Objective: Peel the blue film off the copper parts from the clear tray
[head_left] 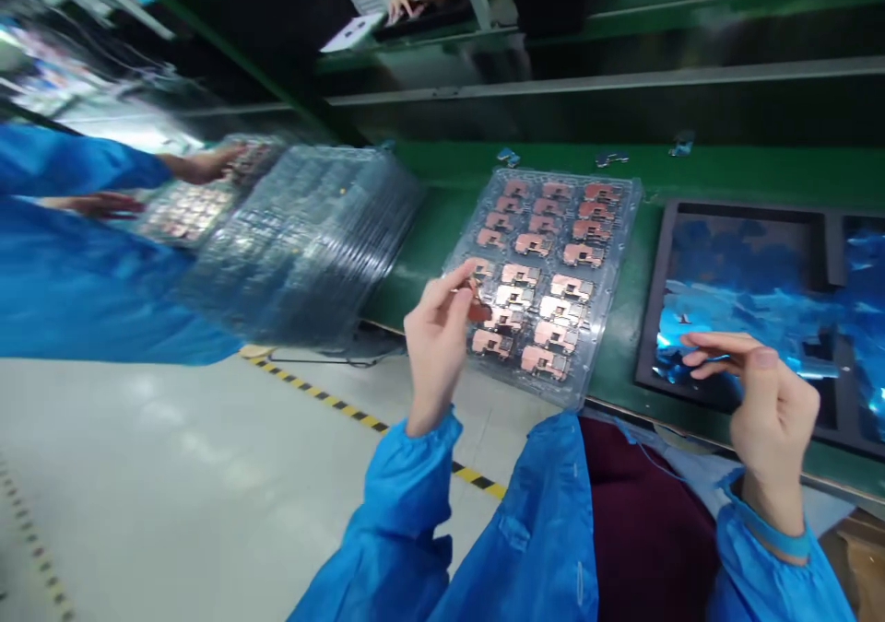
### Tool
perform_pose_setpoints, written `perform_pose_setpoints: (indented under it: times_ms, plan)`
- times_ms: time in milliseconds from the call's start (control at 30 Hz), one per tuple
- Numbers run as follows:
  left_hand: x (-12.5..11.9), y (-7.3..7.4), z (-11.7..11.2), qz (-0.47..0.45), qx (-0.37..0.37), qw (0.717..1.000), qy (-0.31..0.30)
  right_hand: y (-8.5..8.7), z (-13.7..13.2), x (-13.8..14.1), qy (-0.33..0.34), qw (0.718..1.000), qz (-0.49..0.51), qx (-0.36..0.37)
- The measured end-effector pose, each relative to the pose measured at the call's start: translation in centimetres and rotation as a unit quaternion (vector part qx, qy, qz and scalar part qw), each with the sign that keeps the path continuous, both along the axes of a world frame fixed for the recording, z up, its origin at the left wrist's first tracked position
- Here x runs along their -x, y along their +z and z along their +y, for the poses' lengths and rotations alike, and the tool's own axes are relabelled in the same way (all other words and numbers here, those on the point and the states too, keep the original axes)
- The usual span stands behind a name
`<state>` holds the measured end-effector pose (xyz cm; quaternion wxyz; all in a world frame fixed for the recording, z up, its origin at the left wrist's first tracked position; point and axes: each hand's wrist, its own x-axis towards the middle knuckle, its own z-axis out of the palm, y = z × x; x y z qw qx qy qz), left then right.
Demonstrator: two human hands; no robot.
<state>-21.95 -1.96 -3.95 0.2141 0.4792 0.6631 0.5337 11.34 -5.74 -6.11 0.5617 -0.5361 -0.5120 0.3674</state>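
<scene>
Left hand (437,350): thumb and forefinger pinched on a small copper part (477,307), just above the clear blister tray (626,226), lying flat on the green desk (429,166) with pockets upward for fingertip access. Right hand (767,410): half open, nothing visibly held, over a black foam case (691,221) lined with blue film. Beyond the desk edge, stacked clear trays (304,244) and a grey floor (172,475) with yellow-black tape (346,410).
</scene>
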Motion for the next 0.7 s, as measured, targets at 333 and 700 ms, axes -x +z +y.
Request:
perform_pose_setpoints:
  times_ms: [333, 700]
  plan:
    - [9.7, -1.6, 8.5, 0.376, 0.130, 0.889, -0.225, -0.2, 0.3, -0.1, 0.051, 0.998, -0.038, 0.000]
    - [8.5, -3.0, 4.0, 0.454, 0.108, 0.861, -0.202, -0.9, 0.4, -0.7, 0.059, 0.997, -0.054, 0.013]
